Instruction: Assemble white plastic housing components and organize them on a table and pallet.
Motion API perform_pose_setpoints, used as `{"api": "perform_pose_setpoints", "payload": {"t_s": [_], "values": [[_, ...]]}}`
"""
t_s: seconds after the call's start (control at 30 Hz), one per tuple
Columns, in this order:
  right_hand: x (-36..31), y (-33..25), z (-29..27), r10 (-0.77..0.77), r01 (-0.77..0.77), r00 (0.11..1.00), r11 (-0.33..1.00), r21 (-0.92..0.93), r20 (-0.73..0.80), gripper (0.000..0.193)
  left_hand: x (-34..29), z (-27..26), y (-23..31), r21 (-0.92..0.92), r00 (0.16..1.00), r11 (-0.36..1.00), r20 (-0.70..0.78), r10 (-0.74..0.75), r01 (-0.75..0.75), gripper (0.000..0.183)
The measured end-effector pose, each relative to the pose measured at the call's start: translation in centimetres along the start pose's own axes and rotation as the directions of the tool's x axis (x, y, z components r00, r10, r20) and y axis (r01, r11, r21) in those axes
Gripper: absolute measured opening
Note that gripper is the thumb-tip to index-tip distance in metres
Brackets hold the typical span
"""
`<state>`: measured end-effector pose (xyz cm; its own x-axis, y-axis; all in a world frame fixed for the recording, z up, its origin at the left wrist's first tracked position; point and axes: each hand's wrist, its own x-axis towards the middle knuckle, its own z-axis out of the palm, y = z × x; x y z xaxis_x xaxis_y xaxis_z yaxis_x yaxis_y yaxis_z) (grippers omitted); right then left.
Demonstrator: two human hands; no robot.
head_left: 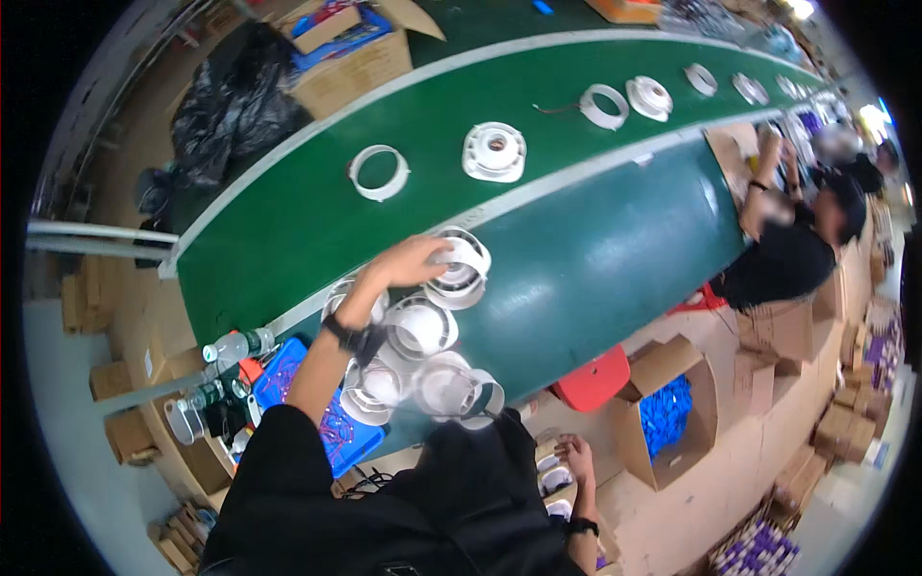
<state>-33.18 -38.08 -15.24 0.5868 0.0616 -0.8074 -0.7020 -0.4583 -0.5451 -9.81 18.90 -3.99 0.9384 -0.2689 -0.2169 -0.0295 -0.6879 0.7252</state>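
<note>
My left hand [415, 261] reaches over the bench, its fingers closed on a white plastic ring [468, 252]. That ring sits over a round white housing [459, 291] at the conveyor's near edge. Several similar white round housings [419, 326] are clustered below my left forearm, some with rings resting on or against them. Down at the right of my body, my right hand [576, 459] hangs with loosely bent, parted fingers and nothing visible in them. Beside it is an open carton [545, 451] holding white round parts, partly hidden by my body.
White rings [379, 173] and housings [495, 152] lie spaced along the green conveyor [279, 230]. A blue tray [357, 449] of wires and plastic bottles [240, 344] are at left. A red stool [593, 378] and a carton with blue pieces [629, 432] stand right; a co-worker [792, 245] sits beyond.
</note>
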Motion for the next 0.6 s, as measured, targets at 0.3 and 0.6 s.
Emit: {"api": "perform_pose_setpoints", "payload": {"t_s": [0.3, 0.6], "values": [[0.4, -2.7, -0.6, -0.116, 0.101, 0.986, 0.987, -0.123, -0.12, 0.031, -8.4, 12.9, 15.3, 0.241, 0.879, 0.856, 0.268, 0.395, -0.458, 0.04], [-3.7, 3.3, 0.8, -0.099, 0.135, 0.981, 0.965, 0.225, -0.164, 0.032, -6.1, 17.7, 7.4, 0.325, 0.874, 0.857, 0.416, 0.251, -0.401, 0.03]]}}
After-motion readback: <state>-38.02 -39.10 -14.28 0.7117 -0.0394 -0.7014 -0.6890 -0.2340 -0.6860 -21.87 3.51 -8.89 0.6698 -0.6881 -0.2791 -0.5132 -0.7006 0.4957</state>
